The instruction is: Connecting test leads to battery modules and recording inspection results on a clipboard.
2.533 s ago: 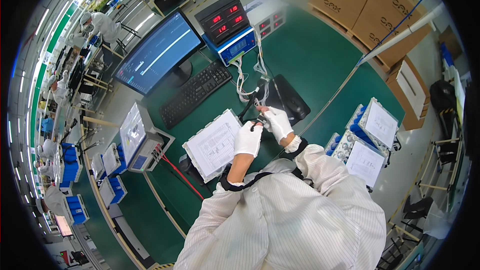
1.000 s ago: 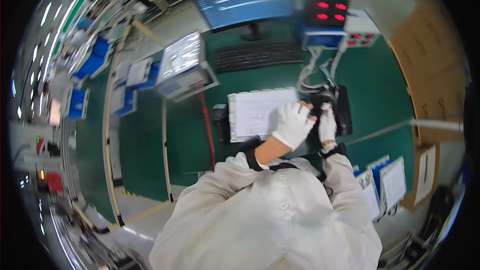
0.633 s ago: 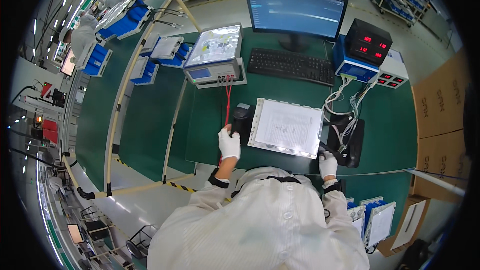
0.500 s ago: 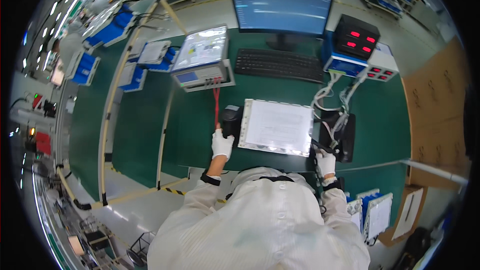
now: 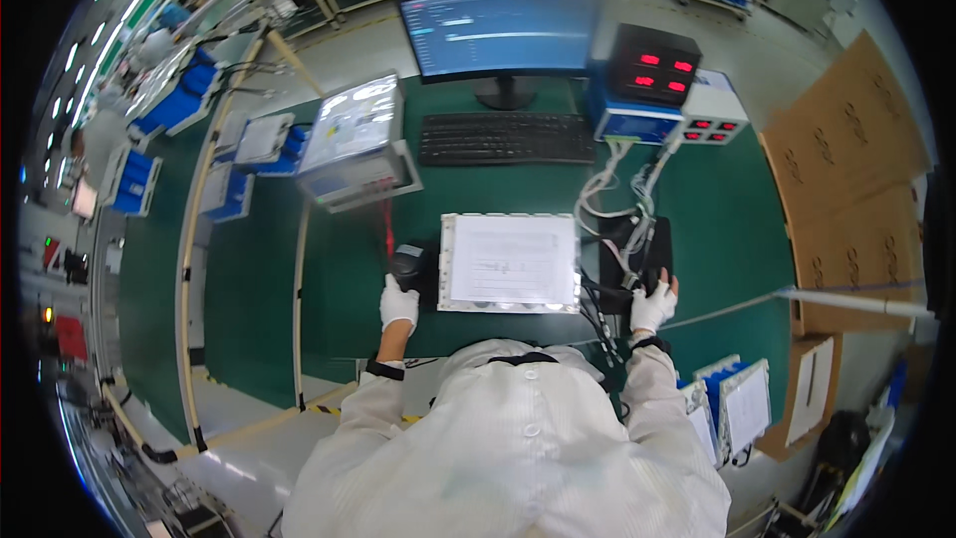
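Observation:
My left hand (image 5: 398, 307), in a white glove with bare fingertips, is closed at the lower end of the red test leads (image 5: 388, 229). These leads run down from a boxy bench instrument (image 5: 349, 145). Beside the hand's fingers sits a black rounded device (image 5: 410, 264). My right hand (image 5: 653, 307), gloved the same way, has its fingers around a small dark thing that looks like a computer mouse (image 5: 651, 279), mostly covered. Between the hands lies a flat silver-edged unit (image 5: 448, 269) with a printed sheet (image 5: 513, 259) on top. Black cables (image 5: 600, 324) hang from its right side.
Behind stand a monitor (image 5: 503, 35), a black keyboard (image 5: 506, 140) and stacked boxes with red displays (image 5: 652, 65). White cables (image 5: 597, 190) trail onto a black mat (image 5: 655, 239). Cardboard (image 5: 846, 180) walls the right side. Blue-sided units (image 5: 742, 404) stand at lower right.
My right hand has left the black cables beside the unit and moved right onto the dark mouse-like thing. The whole view has shifted; my left hand stays by the red leads.

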Demonstrator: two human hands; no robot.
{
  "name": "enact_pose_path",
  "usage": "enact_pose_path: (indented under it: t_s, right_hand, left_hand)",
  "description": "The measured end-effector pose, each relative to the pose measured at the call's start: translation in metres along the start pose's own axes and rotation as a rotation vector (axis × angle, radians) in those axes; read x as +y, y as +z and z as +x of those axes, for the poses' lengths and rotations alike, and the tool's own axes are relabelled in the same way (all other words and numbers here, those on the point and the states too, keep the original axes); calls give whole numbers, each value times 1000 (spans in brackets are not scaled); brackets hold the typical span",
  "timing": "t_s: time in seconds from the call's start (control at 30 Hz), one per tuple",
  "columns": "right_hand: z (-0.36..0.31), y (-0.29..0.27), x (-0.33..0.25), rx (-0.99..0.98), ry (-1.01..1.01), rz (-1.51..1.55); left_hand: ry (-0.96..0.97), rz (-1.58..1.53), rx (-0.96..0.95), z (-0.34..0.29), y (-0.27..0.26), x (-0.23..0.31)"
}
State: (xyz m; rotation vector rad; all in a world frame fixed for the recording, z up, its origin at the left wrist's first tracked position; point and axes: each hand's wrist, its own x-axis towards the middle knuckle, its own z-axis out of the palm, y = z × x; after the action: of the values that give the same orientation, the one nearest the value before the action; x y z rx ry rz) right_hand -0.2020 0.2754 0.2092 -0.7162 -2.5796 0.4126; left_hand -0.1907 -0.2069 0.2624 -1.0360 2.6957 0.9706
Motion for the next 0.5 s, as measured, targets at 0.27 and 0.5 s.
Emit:
enact_pose_path:
  t_s: [0.27, 0.5]
  right_hand:
    - [-8, 7, 6, 56, -47, -7]
    - [-10, 6, 6, 86, -66, -16]
  left_hand:
    - [-14, -663, -137, -21, -42, -8]
    - [-227, -535, -521, -9, -70, -7]
